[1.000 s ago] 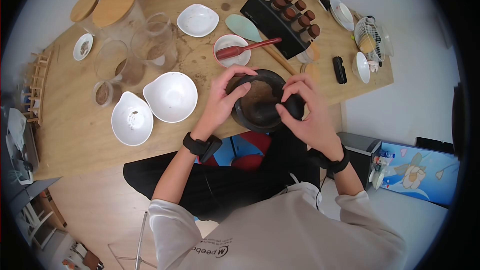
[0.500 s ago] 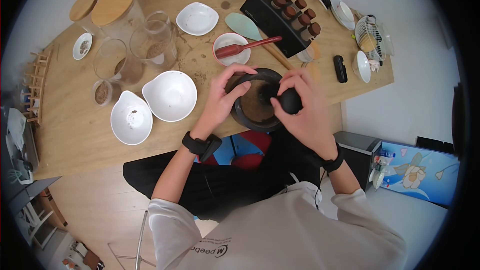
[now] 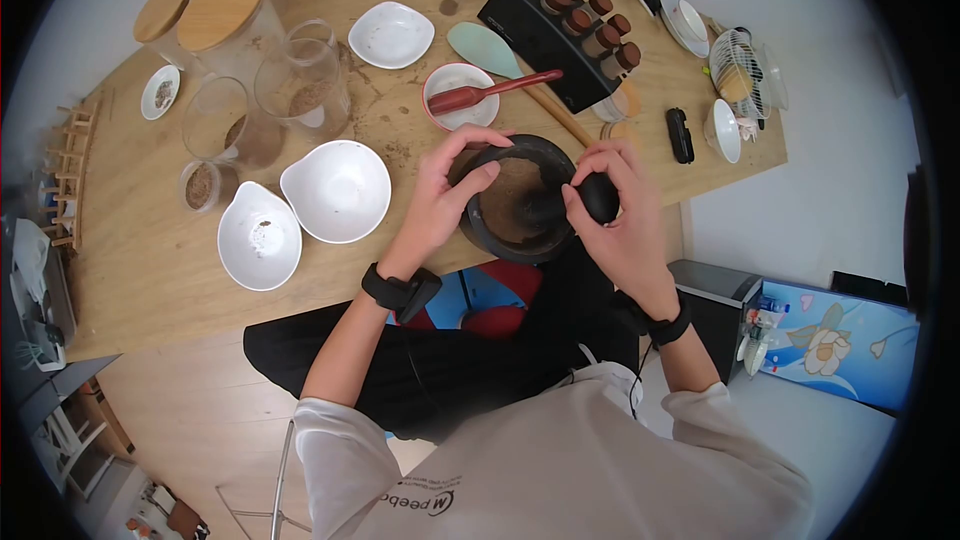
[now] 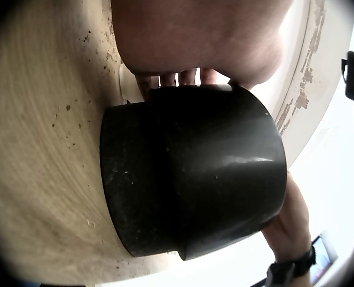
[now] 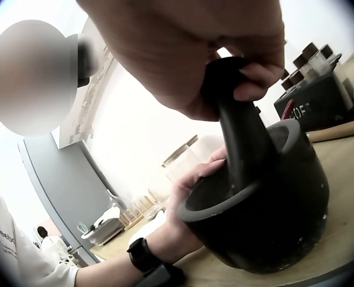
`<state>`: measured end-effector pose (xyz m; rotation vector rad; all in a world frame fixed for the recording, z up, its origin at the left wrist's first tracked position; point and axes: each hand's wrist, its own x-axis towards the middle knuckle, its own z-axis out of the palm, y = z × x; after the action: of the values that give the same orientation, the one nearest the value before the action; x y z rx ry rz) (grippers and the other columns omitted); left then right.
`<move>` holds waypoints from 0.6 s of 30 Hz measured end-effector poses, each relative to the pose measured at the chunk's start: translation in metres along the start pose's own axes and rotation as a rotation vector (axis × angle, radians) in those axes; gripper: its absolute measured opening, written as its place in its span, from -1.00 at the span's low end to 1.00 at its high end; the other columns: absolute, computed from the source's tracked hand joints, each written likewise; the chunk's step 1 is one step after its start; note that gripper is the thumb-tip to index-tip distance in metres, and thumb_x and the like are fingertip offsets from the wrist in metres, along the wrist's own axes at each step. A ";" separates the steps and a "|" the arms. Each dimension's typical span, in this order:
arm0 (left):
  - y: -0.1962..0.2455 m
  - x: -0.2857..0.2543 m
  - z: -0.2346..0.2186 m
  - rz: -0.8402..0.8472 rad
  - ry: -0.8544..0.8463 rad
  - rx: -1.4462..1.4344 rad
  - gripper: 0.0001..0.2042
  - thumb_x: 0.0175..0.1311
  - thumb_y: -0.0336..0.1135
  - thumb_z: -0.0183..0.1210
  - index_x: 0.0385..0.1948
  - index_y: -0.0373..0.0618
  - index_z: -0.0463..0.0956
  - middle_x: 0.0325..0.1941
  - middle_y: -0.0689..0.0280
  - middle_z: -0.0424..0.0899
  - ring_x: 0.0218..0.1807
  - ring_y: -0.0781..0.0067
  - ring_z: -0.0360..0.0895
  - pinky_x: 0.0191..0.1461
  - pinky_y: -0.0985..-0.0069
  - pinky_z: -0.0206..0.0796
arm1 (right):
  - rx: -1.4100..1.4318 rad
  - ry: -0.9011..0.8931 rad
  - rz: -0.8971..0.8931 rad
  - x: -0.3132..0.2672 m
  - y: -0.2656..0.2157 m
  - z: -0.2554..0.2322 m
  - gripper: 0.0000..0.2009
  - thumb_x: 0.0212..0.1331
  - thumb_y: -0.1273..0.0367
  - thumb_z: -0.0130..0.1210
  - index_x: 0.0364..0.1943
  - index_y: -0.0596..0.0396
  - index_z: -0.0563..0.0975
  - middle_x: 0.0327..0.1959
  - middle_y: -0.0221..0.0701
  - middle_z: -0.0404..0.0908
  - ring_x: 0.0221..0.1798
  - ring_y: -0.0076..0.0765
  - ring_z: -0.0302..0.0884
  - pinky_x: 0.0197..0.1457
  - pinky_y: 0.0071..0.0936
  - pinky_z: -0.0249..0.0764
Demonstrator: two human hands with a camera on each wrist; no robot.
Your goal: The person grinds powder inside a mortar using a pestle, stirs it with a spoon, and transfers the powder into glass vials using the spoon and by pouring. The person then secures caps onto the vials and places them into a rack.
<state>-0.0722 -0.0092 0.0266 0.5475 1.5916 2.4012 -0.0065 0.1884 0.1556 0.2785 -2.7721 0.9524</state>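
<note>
A black mortar (image 3: pixel 484 237) stands near the table's front edge, with brown powder (image 3: pixel 508 198) over its inside. My left hand (image 3: pixel 438 202) holds its left side, the thumb at the rim and the fingers round the far edge. In the left wrist view, the mortar's smooth outer wall (image 4: pixel 225 161) hides most of those fingers. My right hand (image 3: pixel 632 230) grips the rounded top of a black pestle (image 3: pixel 600 198) between thumb and fingers. Seen from the right wrist, the pestle's shaft (image 5: pixel 244 140) leans down into the bowl; its lower end is hidden by the mortar wall.
Two white spouted bowls (image 3: pixel 345 225) stand left of the mortar, near glass beakers (image 3: pixel 300 90) with brown powder. Behind it, a red spatula (image 3: pixel 465 98) lies across a small bowl (image 3: pixel 445 80). A green spoon (image 3: pixel 485 48) and a black rack of corked vials (image 3: pixel 530 30) sit farther back.
My right hand and the pestle's top shifted left and away from me, then back to the right, while the shaft swung inside the mortar. My left hand stays at the rim.
</note>
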 end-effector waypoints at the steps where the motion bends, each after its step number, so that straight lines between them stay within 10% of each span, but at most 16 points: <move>1: 0.000 0.000 -0.001 0.003 0.001 -0.005 -0.74 0.38 -0.45 0.21 0.06 -0.23 0.61 0.19 0.17 0.77 0.24 0.33 0.60 0.40 0.34 0.36 | -0.013 -0.040 0.002 -0.001 -0.007 0.001 -0.73 0.08 0.53 0.42 -0.21 0.09 0.55 -0.05 -0.24 0.54 -0.10 -0.03 0.63 -0.05 -0.26 0.56; 18: 0.002 0.001 0.000 0.013 -0.003 0.005 -0.75 0.39 -0.45 0.20 0.06 -0.24 0.61 0.19 0.15 0.77 0.23 0.31 0.62 0.40 0.33 0.38 | 0.004 -0.023 0.118 0.000 -0.001 -0.007 -0.75 0.14 0.57 0.37 -0.18 0.10 0.52 -0.06 -0.25 0.54 -0.06 -0.09 0.59 0.04 -0.33 0.52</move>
<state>-0.0732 -0.0099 0.0289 0.5646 1.5984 2.4051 -0.0053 0.1916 0.1614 0.1286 -2.8347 0.9869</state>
